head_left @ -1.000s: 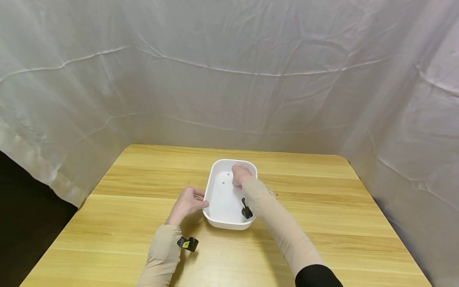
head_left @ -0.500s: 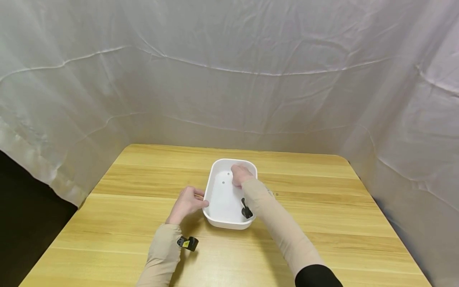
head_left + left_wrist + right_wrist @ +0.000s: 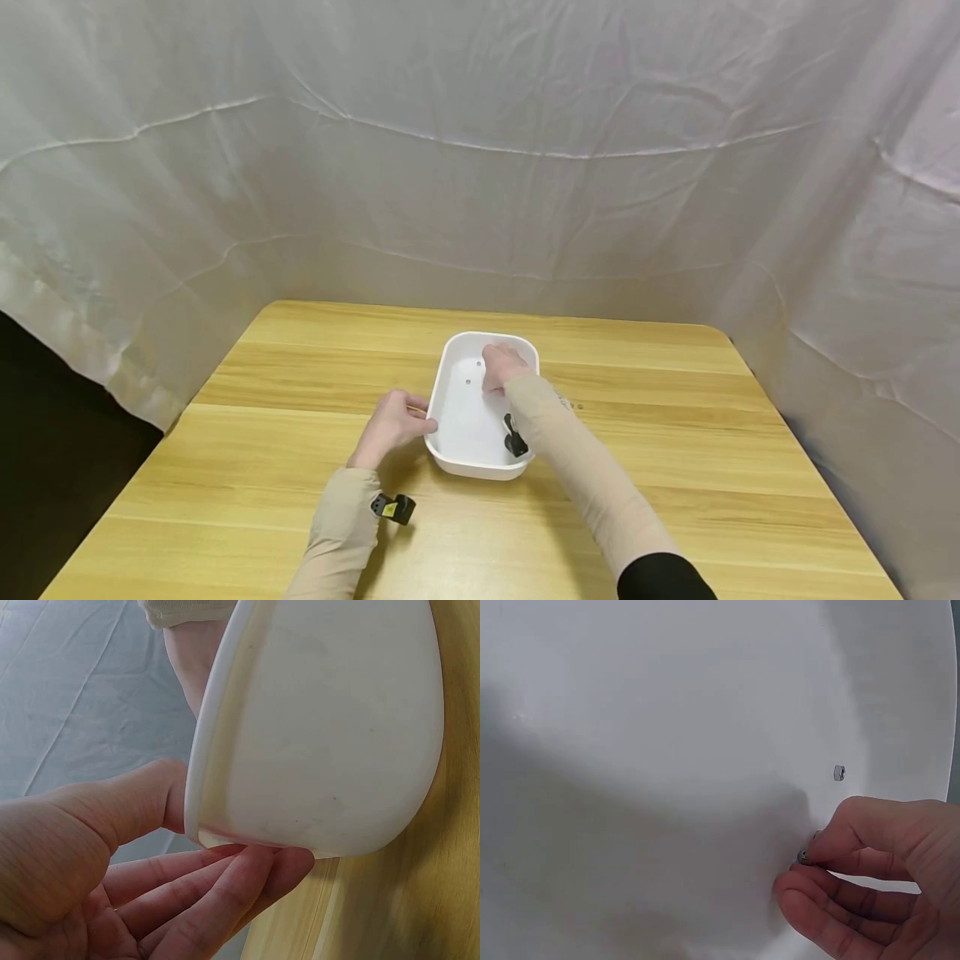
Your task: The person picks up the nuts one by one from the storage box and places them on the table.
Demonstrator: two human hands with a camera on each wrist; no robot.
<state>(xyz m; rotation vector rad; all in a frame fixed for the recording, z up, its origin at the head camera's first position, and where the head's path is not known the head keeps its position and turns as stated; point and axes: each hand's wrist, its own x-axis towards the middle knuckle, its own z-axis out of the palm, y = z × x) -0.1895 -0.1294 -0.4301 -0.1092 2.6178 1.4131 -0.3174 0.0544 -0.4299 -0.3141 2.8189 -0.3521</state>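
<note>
A white plastic tub (image 3: pixel 468 429) with rounded corners sits on the table. My left hand (image 3: pixel 393 423) holds its left side; in the left wrist view the thumb lies over the rim and the fingers (image 3: pixel 217 892) bear on the outer wall. Inside the tub's far right part is my right hand (image 3: pixel 501 367). Its thumb and forefinger pinch a small metal nut (image 3: pixel 802 856), close over the tub floor. A second nut (image 3: pixel 839 772) lies on the floor beyond the thumb, and another (image 3: pixel 817 834) is partly hidden behind the thumb.
Several small metal pieces (image 3: pixel 580 407) lie on the wooden table (image 3: pixel 660 450) right of the tub, partly hidden by the right sleeve (image 3: pixel 585 467). Black wrist cameras (image 3: pixel 397 509) stick out from the sleeves. Pale grey curtain (image 3: pixel 480 167) surrounds the table's back and sides.
My right hand has shifted very slightly left inside the tub. The left hand and the tub stay where they were.
</note>
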